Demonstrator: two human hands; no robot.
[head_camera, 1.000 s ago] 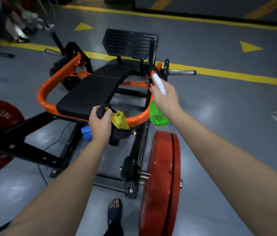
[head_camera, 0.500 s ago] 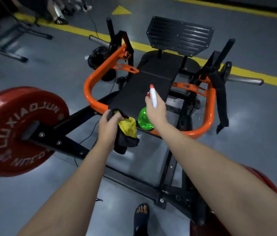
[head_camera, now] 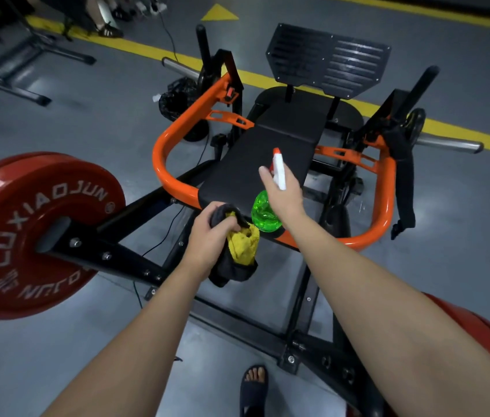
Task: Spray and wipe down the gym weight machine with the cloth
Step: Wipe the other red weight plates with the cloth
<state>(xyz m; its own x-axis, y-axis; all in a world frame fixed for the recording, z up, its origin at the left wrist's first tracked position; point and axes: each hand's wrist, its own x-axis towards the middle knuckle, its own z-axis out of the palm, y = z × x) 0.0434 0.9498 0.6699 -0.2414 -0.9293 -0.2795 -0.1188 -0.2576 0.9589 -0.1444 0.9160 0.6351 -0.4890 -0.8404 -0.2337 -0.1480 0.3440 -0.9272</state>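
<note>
The weight machine has a black padded bench, an orange tube frame around it and a black ribbed footplate at the far end. My right hand grips a green spray bottle with a white head and red nozzle, pointed at the bench pad from just above its near end. My left hand holds a bunched yellow and black cloth close to the near edge of the pad, left of the bottle.
A red weight plate sits on the left arm of the machine, another red plate at lower right. Steel sleeves stick out at both sides. My sandalled foot stands by the black base frame. Another person's feet and a rack stand at far left.
My view shifted so the machine sits more centred. My right hand with the bottle moved from the right handle to over the bench pad. The left hand kept the cloth near the pad's edge.
</note>
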